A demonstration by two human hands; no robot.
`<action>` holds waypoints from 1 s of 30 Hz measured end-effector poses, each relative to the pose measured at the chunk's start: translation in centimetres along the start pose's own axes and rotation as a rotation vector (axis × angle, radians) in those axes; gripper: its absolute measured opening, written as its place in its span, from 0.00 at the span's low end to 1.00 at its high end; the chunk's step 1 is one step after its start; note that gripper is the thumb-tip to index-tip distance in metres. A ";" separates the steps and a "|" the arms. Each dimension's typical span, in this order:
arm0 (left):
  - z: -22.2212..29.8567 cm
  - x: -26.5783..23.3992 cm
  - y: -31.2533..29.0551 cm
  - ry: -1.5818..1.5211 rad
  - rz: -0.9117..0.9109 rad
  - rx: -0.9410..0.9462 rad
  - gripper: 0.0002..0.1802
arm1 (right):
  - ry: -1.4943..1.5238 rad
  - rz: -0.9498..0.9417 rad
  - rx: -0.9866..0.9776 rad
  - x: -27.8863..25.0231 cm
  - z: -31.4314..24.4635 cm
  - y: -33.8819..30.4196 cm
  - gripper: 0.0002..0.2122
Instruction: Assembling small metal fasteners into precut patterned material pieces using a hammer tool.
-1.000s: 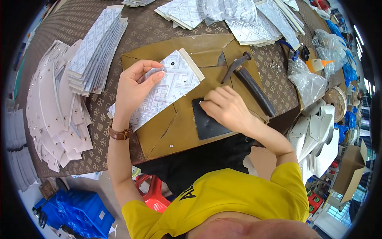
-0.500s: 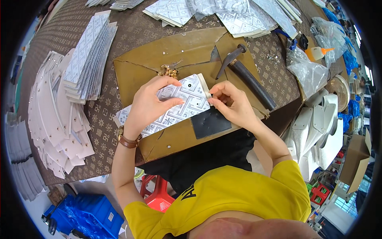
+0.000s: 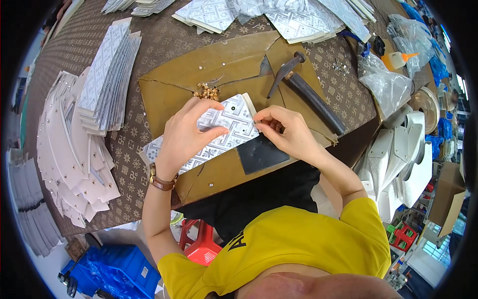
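Brown patterned tablecloth (image 3: pixel 169 45) underneath, spread across most of the view, with a worn sheet of brown cardboard (image 3: pixel 169 89) laid on top as a work mat. At the middle of that mat, a patterned silver-white card (image 3: pixel 234 119), lying tilted, its far corner near a small heap of gold rivets (image 3: pixel 207 91). Left hand (image 3: pixel 186 137) flat over the card's near half, fingers spread and pressing down, a brown-strapped watch (image 3: pixel 160 180) on the wrist. Right hand (image 3: pixel 289 132) at the card's right edge, thumb and forefinger pinched together on that edge or on something very small there; too small to tell which. Just below the right hand, a dark square pad (image 3: pixel 261 154) on the cardboard, partly under the card's corner. Further right and away, a hammer (image 3: pixel 298 82) with a dark wrapped handle, resting diagonally, untouched. Along the left of the table, a fanned row of white die-cut pieces (image 3: pixel 64 154) and a stack of patterned cards (image 3: pixel 107 74) beside it. More patterned sheets (image 3: pixel 279 17) piled at the far edge. Clear plastic bags (image 3: pixel 386 84) at the right, an orange-tipped glue bottle (image 3: pixel 398 60) just beyond. Yellow shirt (image 3: pixel 289 249) at the bottom, a red stool (image 3: pixel 199 244) and a blue crate (image 3: pixel 119 269) on the floor below.
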State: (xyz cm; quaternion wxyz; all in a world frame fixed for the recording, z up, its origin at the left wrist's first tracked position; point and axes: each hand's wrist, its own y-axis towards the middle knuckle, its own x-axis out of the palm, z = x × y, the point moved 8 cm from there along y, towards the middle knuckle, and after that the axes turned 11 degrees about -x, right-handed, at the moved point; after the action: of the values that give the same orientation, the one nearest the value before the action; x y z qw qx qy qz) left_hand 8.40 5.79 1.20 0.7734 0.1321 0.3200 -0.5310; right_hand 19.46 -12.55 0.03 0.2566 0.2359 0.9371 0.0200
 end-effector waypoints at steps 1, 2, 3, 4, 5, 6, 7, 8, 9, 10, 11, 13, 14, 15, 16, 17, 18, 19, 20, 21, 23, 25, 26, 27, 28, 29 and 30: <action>0.3 0.0 -0.1 0.019 0.019 0.032 0.23 | -0.017 -0.008 -0.009 -0.2 -0.4 0.1 0.07; 0.7 -0.1 -0.2 0.036 0.039 0.067 0.22 | -0.037 -0.017 -0.018 -0.5 -0.7 0.2 0.07; 1.1 -0.1 -0.3 0.051 0.060 0.103 0.22 | -0.059 -0.024 -0.026 -0.8 -1.0 0.3 0.07; 1.4 0.1 -0.4 0.036 0.055 0.121 0.22 | -0.080 -0.016 -0.019 -1.6 -0.8 0.3 0.07; 1.2 -0.1 -0.6 0.055 0.061 0.107 0.21 | -0.131 0.087 -0.054 -3.2 -1.0 0.5 0.07; 1.1 -0.3 -0.9 0.068 0.067 0.095 0.21 | -0.188 0.189 -0.091 -5.2 -1.2 0.6 0.06; 1.0 -0.4 -1.0 0.081 0.074 0.083 0.20 | -0.245 0.288 -0.130 -7.2 -1.4 0.8 0.06; 1.2 -0.2 -1.1 0.061 0.073 0.103 0.20 | -0.273 0.291 -0.127 -8.7 -0.7 1.1 0.06; 1.3 -0.2 -1.1 0.058 0.056 0.099 0.20 | -0.388 0.376 -0.063 -11.5 0.8 1.1 0.06; 1.3 -0.2 -1.1 0.058 0.041 0.091 0.20 | -0.498 0.461 -0.001 -14.1 2.3 0.9 0.06; 1.2 -0.2 -1.0 0.060 0.028 0.079 0.20 | -0.513 0.466 -0.006 -15.9 4.0 0.9 0.06; 1.3 -0.1 -0.8 0.056 0.025 0.101 0.20 | -0.819 0.463 -0.017 -19.2 6.7 0.5 0.06; 1.2 0.0 -0.8 0.059 0.019 0.105 0.20 | -0.822 0.464 -0.021 -19.9 7.5 0.7 0.06; 1.2 0.1 -0.8 0.064 0.012 0.109 0.20 | -0.845 0.449 0.014 -20.5 8.6 0.8 0.06; 1.2 0.1 -0.9 0.064 0.014 0.107 0.20 | -0.863 0.431 0.050 -20.7 9.2 1.0 0.06; 1.1 0.1 -0.9 0.068 0.020 0.109 0.20 | -0.881 0.413 0.087 -20.8 9.8 1.0 0.06; 1.1 0.1 -1.0 0.071 0.025 0.112 0.20 | -0.879 0.412 0.086 -21.0 10.1 0.9 0.06; 1.1 0.1 -1.0 0.075 0.029 0.115 0.20 | -0.889 0.416 0.096 -21.2 9.9 0.9 0.06; 1.2 0.1 -1.0 0.075 0.029 0.113 0.20 | -0.900 0.418 0.106 -21.3 9.8 0.9 0.05; 1.1 0.1 -1.0 0.079 0.022 0.101 0.20 | -0.910 0.420 0.116 -21.4 9.8 0.9 0.05; 1.0 0.2 -1.0 0.084 0.009 0.074 0.20 | -0.926 0.398 0.135 -21.5 10.6 0.8 0.05; 0.9 0.3 -0.9 0.078 0.008 0.074 0.20 | -0.962 0.362 0.171 -21.7 11.4 0.9 0.06; 0.8 0.2 -0.9 0.076 0.007 0.074 0.20 | -0.957 0.355 0.169 -21.7 11.6 1.0 0.06; 0.6 0.2 -0.9 0.072 0.006 0.071 0.19 | -0.959 0.353 0.146 -21.9 11.6 1.1 0.06; 0.3 0.3 -0.8 0.072 0.007 0.059 0.19 | -0.960 0.350 0.123 -22.1 11.7 1.1 0.06; 0.6 0.2 -0.9 0.084 0.013 0.074 0.19 | -0.941 0.348 0.096 -21.5 11.7 1.3 0.06; 0.8 0.1 -1.0 0.097 0.018 0.089 0.19 | -0.914 0.339 0.091 -20.9 11.9 1.3 0.06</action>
State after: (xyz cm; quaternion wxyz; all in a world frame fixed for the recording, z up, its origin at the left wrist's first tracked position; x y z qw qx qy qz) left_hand 7.81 4.83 1.88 0.7550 0.1949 0.3318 -0.5309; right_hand 41.65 -21.87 -0.24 0.6242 0.3808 0.6769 -0.0852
